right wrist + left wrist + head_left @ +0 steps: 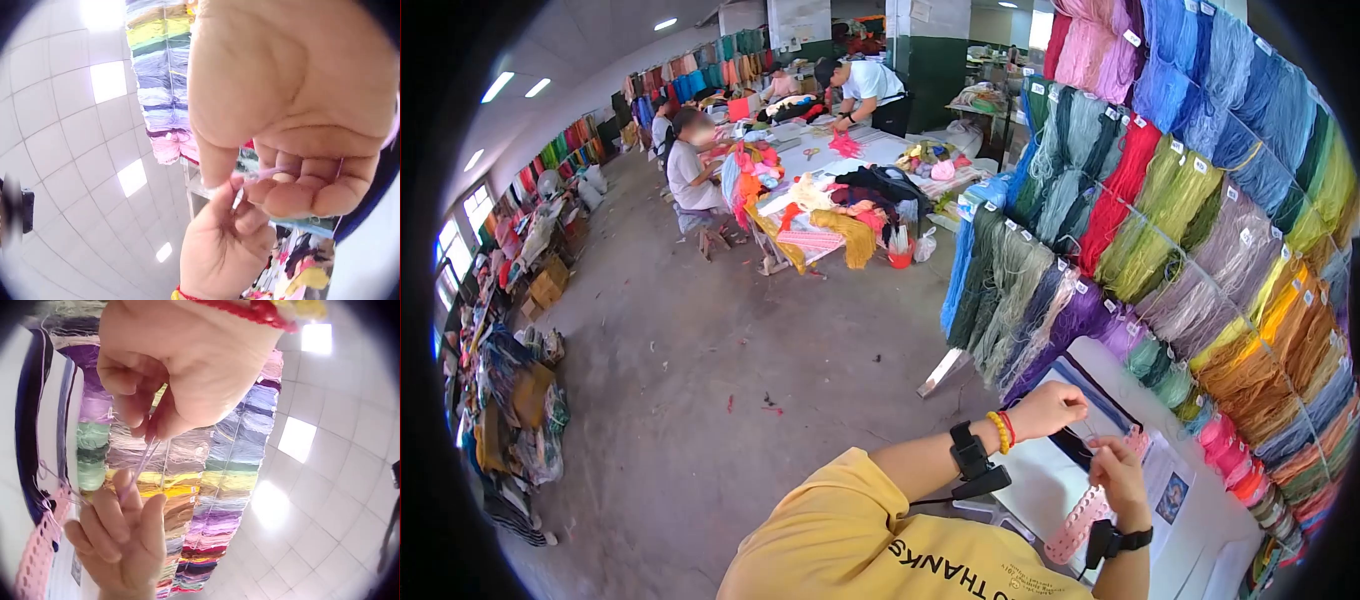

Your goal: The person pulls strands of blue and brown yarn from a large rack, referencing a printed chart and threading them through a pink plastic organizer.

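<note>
My left hand [1050, 410], with a red band and yellow beads at the wrist, pinches a pale lilac thread [147, 456] between thumb and fingertips. Just below it, my right hand [1118, 475] holds the same thread in its curled fingers, as the right wrist view shows from the palm side. The thread runs taut over the short gap between the hands. Beneath them lies a pink strip with holes [1083, 512], with thin lilac strands looped at its upper end [53, 509]. Dark blue and black yarn [31, 419] lies beside it on the white table.
Racks of coloured yarn hanks [1190, 200] rise close on the right. A printed sheet [1170, 495] lies on the white table [1040, 480]. Across the floor, people work around a big table [820, 240] heaped with yarn. Boxes and bags [530, 400] line the left wall.
</note>
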Tool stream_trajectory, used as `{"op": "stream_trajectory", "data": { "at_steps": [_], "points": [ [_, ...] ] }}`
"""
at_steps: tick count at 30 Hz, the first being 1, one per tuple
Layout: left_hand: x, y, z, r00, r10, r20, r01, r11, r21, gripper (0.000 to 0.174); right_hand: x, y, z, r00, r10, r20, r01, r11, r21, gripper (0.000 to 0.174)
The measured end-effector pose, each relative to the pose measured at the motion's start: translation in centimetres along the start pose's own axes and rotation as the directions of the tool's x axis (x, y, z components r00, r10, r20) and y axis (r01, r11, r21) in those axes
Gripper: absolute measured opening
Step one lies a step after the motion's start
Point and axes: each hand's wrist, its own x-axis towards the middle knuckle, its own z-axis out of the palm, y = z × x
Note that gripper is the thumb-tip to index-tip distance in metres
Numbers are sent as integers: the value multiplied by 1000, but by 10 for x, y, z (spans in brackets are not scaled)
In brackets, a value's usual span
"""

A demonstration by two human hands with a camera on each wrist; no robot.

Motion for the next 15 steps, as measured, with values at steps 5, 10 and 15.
{"op": "stream_trajectory", "data": {
  "at_steps": [5, 10, 15],
  "points": [
    [7, -19, -4, 995, -21, -97, 28, 997, 75, 17, -54, -14, -94, 927, -69, -368, 72, 997, -7, 21],
    [27, -42, 20, 997, -17, -71, 26, 992, 120, 20, -116, -40, -239, 557, -207, -804, 175, 976, -130, 29],
    [50, -47, 65, 997, 76, 29, -81, 955, 286, 21, -102, -52, -262, 239, -892, -385, -318, 303, -898, 36]
  ]
}}
